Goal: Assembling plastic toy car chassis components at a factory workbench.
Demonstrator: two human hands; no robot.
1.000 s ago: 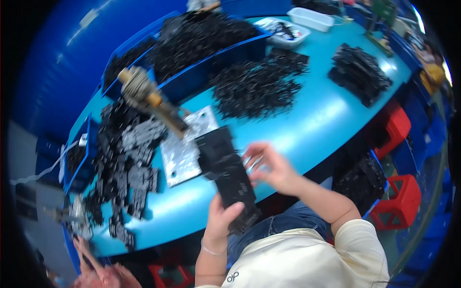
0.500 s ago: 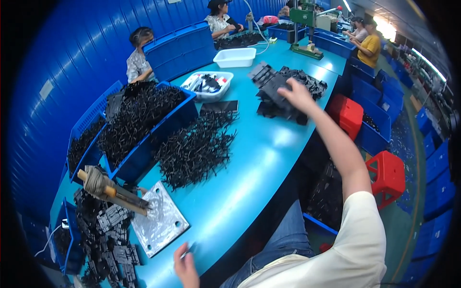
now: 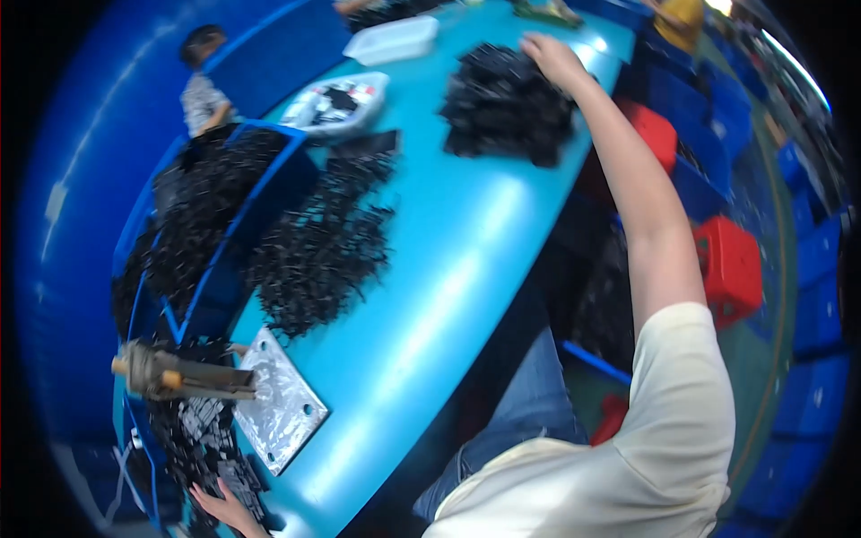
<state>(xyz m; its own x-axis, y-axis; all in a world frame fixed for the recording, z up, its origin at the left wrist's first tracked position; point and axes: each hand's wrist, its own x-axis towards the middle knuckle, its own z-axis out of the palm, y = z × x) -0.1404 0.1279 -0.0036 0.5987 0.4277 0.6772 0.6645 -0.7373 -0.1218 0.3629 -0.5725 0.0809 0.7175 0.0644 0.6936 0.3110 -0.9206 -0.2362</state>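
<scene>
My right hand (image 3: 553, 60) reaches to the far right edge of a stack of flat black plastic parts (image 3: 507, 108). Its fingers point over the stack, slightly blurred, and I see no part lifted in them. My left hand (image 3: 224, 508) is low at the left, fingers spread, over a heap of black and grey plastic parts (image 3: 211, 439). Beside that heap lies a silvery metal plate (image 3: 280, 403) with holes in its corners. A cloth-wrapped tool with a wooden handle (image 3: 161, 372) juts across the plate's left side.
Thin black strips form a pile (image 3: 323, 242) mid-table, beside a blue bin (image 3: 251, 211) full of more. Behind are a white basin (image 3: 336, 103) of small items and a white tray (image 3: 392, 40). Red stools (image 3: 731, 269) stand right of the table (image 3: 448, 296). A person (image 3: 204, 85) sits across.
The view has swung, so the table appears shifted left and up. The black part tilted under my right hand now lies within the stack. My left hand has moved left to the heap of parts.
</scene>
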